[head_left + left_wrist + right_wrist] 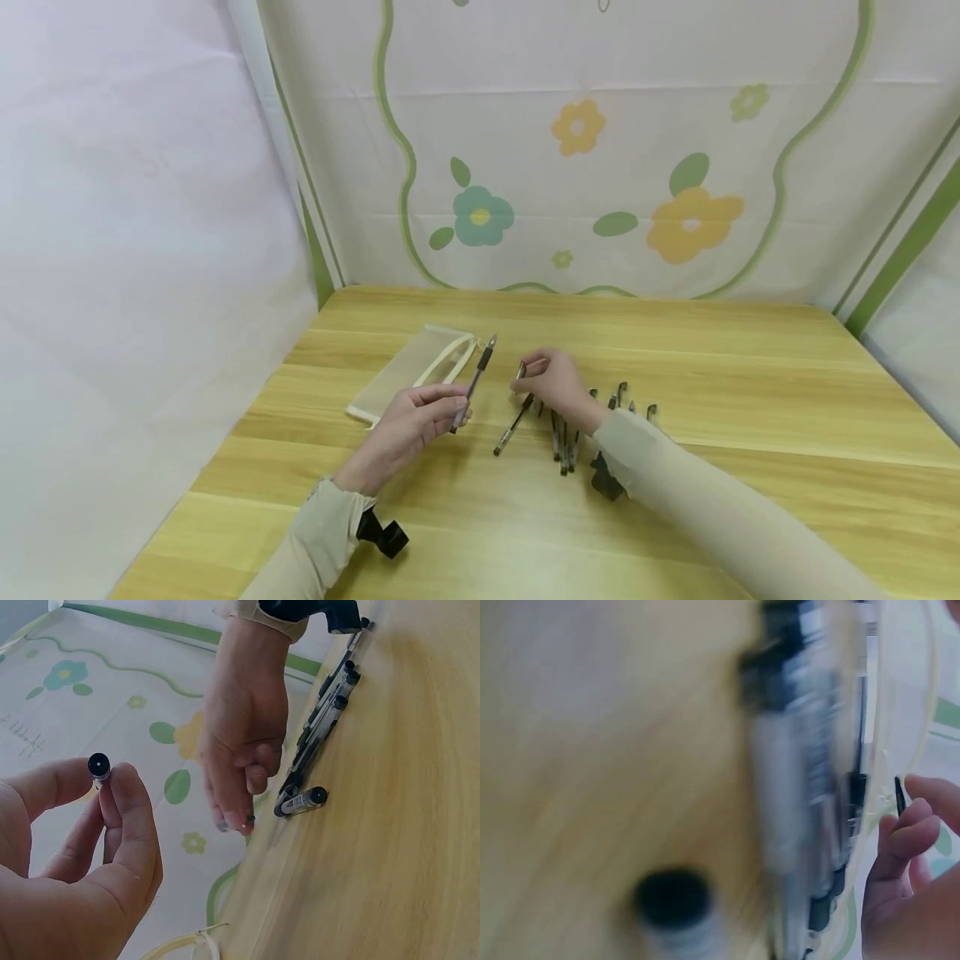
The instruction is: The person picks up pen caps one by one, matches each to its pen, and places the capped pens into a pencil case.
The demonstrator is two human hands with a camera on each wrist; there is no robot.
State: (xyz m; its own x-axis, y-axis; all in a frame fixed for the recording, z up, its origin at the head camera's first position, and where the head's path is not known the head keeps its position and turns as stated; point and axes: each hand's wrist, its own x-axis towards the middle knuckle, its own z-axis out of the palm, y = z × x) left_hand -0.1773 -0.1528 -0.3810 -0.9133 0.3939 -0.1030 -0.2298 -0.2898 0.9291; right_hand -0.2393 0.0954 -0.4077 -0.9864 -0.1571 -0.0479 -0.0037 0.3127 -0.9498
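My left hand [423, 412] pinches a clear-barrelled pen [476, 385] near its dark end, between thumb and fingers. Its black rubber grip and bare tip point up and away. My right hand [555, 385], to the right of that tip, holds a small pen cap [521, 372] in its fingertips; a thin dark clip [899, 795] shows between finger and thumb in the right wrist view. Beneath the right hand one pen [512, 429] lies slanted on the table. More pens [565, 446] lie side by side under the right wrist, partly hidden by the hand and sleeve.
A pale mesh pouch [397, 371] with cream edging lies behind the left hand on the wooden table [510, 533]. Flower-printed cloth [525, 183] hangs along the table's back edge, and a white sheet [150, 250] hangs at the left. Black camera mounts sit at both wrists.
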